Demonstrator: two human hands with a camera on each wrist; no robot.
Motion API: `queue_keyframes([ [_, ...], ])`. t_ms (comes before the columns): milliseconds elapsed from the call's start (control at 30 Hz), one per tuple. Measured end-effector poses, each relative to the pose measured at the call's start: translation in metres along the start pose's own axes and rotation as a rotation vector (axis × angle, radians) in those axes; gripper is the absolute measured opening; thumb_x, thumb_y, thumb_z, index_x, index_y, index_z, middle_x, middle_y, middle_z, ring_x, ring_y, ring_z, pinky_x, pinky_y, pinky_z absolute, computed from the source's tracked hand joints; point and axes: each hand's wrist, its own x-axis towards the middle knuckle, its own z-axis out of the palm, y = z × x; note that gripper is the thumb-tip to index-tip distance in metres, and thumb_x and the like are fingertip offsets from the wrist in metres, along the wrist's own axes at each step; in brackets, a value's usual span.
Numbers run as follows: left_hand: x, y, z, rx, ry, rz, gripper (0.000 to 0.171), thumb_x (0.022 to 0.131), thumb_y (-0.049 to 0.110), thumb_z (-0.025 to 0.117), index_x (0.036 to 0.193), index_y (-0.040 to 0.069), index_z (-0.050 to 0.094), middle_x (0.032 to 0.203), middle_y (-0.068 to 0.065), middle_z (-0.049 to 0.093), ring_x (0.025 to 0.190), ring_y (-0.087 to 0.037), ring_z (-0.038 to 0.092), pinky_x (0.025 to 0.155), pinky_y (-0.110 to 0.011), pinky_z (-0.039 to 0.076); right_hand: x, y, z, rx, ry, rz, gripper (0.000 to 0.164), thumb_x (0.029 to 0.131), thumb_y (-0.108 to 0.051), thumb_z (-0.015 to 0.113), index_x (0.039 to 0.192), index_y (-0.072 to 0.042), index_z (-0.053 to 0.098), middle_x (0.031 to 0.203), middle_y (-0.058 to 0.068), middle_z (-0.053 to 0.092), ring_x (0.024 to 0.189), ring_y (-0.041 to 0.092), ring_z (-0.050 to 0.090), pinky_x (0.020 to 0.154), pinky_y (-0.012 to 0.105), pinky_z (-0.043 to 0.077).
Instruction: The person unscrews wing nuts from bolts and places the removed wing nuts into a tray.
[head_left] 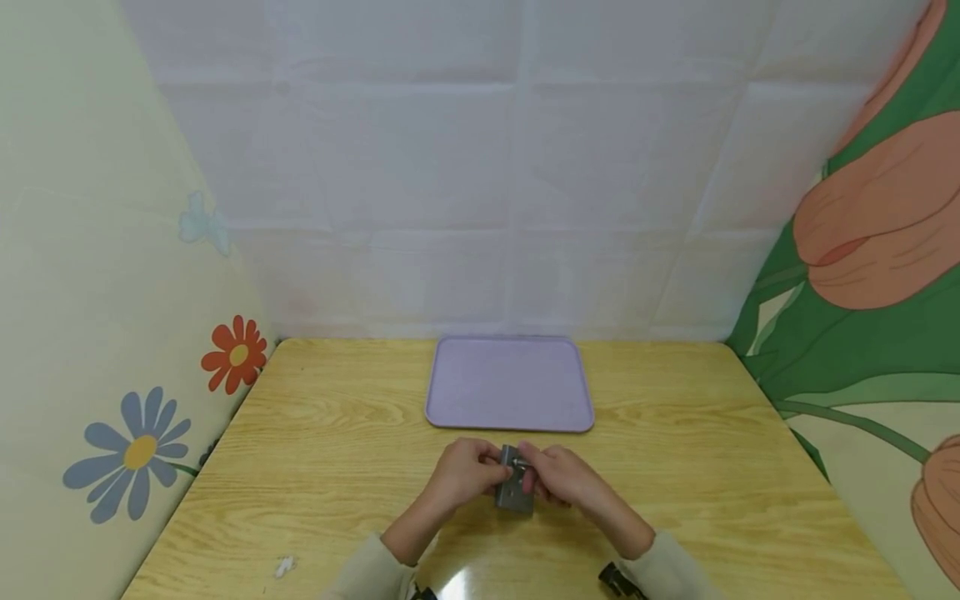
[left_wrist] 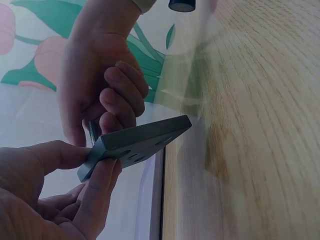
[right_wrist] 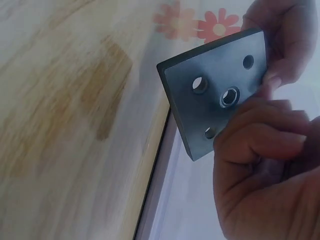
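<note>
A grey metal plate (head_left: 514, 498) with several round holes is held up over the table, in front of the tray. My left hand (head_left: 467, 472) pinches it by one end between thumb and fingers; in the left wrist view the thumb presses one side and fingertips the other. My right hand (head_left: 564, 475), fingers curled, holds a threaded bolt (left_wrist: 93, 131) at the plate's face. The bolt's head is hidden in the hand. In the right wrist view the plate's other face (right_wrist: 180, 85) shows, one hole with a raised ring around it.
A light purple tray (head_left: 510, 383) lies at the back of the wood-grain table (head_left: 337, 450), before a white wall sheet. Flower-printed sheets stand along both sides. A small white patch (head_left: 285, 567) marks the tabletop at front left.
</note>
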Motion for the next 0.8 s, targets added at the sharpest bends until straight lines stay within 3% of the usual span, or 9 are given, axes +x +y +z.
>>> queue_keyframes([
  [133,-0.001,0.002,0.000,0.001,0.002,0.007,0.019,0.082,0.003,0.075,0.097,-0.007,0.072,0.080,-0.008,0.071,0.068,-0.018,0.070,0.061,-0.032,0.060,0.002,0.001,0.001,-0.001,0.019,0.010,0.063,0.103,-0.054,0.045,0.070,-0.005,0.067,0.052,-0.003,0.050,0.043,0.007,0.035,0.042,0.021,0.025],
  [233,-0.002,0.002,-0.001,0.008,0.005,0.017,0.018,0.082,0.003,0.076,0.097,-0.006,0.072,0.080,-0.008,0.072,0.068,-0.018,0.070,0.061,-0.032,0.060,0.004,0.002,0.002,-0.063,0.051,-0.040,0.057,0.103,-0.051,0.048,0.074,-0.005,0.067,0.056,-0.004,0.051,0.048,0.008,0.040,0.046,0.023,0.030],
  [533,-0.002,0.001,-0.003,0.023,0.007,0.034,0.019,0.081,0.005,0.076,0.096,-0.007,0.073,0.079,-0.008,0.072,0.066,-0.017,0.070,0.059,-0.031,0.059,0.001,0.006,0.000,-0.567,0.191,-0.500,0.010,0.094,-0.027,0.071,0.095,-0.018,0.067,0.090,-0.008,0.063,0.080,0.012,0.062,0.066,0.025,0.050],
  [667,-0.002,0.001,-0.005,0.023,0.009,0.027,0.021,0.082,0.006,0.076,0.097,-0.007,0.073,0.080,-0.008,0.072,0.067,-0.017,0.069,0.059,-0.030,0.059,-0.003,0.008,-0.004,-0.710,0.215,-0.643,0.020,0.088,-0.021,0.077,0.105,-0.016,0.068,0.097,-0.007,0.061,0.084,0.014,0.066,0.066,0.024,0.052],
  [800,-0.002,0.001,-0.006,0.015,0.002,0.012,0.022,0.082,0.007,0.077,0.099,-0.007,0.073,0.081,-0.008,0.072,0.068,-0.017,0.070,0.060,-0.030,0.059,-0.003,0.011,-0.006,-0.725,0.215,-0.712,0.023,0.089,-0.020,0.077,0.109,-0.016,0.068,0.099,-0.007,0.062,0.084,0.012,0.065,0.067,0.022,0.053],
])
